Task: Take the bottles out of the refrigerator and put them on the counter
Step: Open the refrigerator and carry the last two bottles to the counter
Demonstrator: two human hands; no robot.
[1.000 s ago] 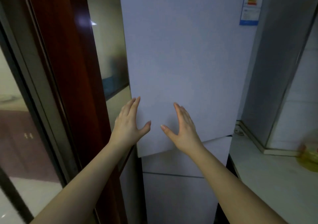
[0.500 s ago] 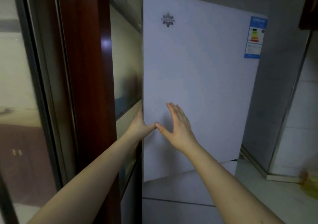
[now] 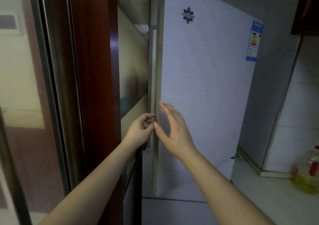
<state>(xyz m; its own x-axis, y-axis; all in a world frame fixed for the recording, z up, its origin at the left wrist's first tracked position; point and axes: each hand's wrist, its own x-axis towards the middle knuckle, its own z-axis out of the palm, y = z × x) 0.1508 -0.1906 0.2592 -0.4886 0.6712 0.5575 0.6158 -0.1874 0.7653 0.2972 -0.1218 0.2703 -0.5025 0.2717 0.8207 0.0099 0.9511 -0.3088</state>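
A tall white refrigerator stands ahead, and its upper door (image 3: 203, 90) is swung slightly out so that its left edge and grey seal show. My left hand (image 3: 140, 131) curls its fingers around that left edge at about waist height. My right hand (image 3: 174, 129) hovers flat and open against the door's front face, just right of the edge. The refrigerator's inside is hidden, and no bottles from it are visible. The pale counter (image 3: 269, 195) lies to the right of the refrigerator.
A dark red wooden door frame (image 3: 93, 86) and a glass panel stand close on the left. A bottle of yellow oil (image 3: 309, 178) sits on the counter at the far right. A dark cabinet corner hangs at the top right.
The view has shifted right and up. My left hand has hooked further around the door's left edge, and the door has swung out a little, showing its side seal. My right hand stays flat on the front.
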